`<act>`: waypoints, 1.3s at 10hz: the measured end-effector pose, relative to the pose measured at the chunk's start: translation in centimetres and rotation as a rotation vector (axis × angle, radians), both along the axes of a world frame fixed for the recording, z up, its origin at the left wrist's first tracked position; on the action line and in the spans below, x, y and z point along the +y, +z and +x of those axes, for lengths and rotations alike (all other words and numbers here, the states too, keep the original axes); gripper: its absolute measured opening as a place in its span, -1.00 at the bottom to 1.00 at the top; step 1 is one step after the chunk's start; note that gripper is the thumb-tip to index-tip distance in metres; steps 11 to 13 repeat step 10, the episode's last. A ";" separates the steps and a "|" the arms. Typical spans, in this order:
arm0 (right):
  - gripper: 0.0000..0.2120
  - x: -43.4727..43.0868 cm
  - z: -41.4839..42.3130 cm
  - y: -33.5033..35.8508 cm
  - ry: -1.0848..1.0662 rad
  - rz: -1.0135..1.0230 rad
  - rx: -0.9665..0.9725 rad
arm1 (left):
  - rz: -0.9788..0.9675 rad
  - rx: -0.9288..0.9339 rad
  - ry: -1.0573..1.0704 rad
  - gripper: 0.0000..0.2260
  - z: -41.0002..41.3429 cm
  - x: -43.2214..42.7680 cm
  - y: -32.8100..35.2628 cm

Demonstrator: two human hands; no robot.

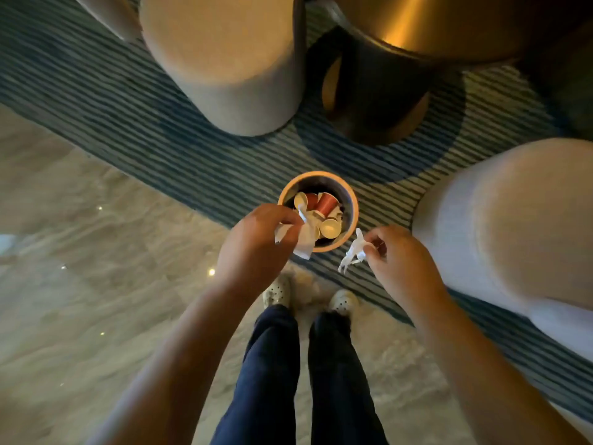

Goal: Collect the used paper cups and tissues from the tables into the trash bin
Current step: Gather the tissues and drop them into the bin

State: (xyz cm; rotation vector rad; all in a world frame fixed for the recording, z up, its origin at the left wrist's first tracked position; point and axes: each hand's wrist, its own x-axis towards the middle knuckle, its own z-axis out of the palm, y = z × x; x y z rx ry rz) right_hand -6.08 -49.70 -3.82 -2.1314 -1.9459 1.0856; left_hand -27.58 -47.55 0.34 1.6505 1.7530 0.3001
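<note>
While both hands hang over the small round trash bin with the orange rim (353, 200), which stands on the blue-and-white striped rug (192, 162), each one carries paper. The left hand (256, 242) has its fingers (284, 216) curled round a crumpled white tissue (305, 240). That tissue dangles across the bin's near-left rim, partly above the opening. The right hand (399, 256) pinches a thin twisted scrap of white tissue (353, 250) between thumb and fingertips. The scrap hangs just outside the near-right rim, over the rug rather than over the opening. Inside the bin lie several red paper cups (325, 203) with pale insides, tipped on their sides.

The step in hand appears to be the drop. To do it well, the left hand should probably shift a little forward so the whole tissue clears the rim before the fingers loosen. The right hand needs to travel inward, toward the bin's centre, or its light scrap will likely flutter onto the rug. Lowering both hands closer to the opening would help, since tissue drifts as it falls.
</note>
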 end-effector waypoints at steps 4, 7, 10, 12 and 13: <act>-0.83 3.8 -2.8 -23.4 -0.012 -0.027 -0.087 | 0.030 0.139 -0.027 -0.82 -1.0 1.5 -25.5; -0.87 6.1 -4.1 -34.9 -0.025 0.060 -0.162 | -0.031 0.087 -0.030 -0.81 -0.5 4.0 -38.2; -0.75 6.8 -3.2 -36.1 -0.109 0.104 -0.118 | -0.069 0.086 -0.072 -0.63 0.4 4.5 -40.9; -0.75 6.8 -3.2 -36.1 -0.109 0.104 -0.118 | -0.069 0.086 -0.072 -0.63 0.4 4.5 -40.9; -0.75 6.8 -3.2 -36.1 -0.109 0.104 -0.118 | -0.069 0.086 -0.072 -0.63 0.4 4.5 -40.9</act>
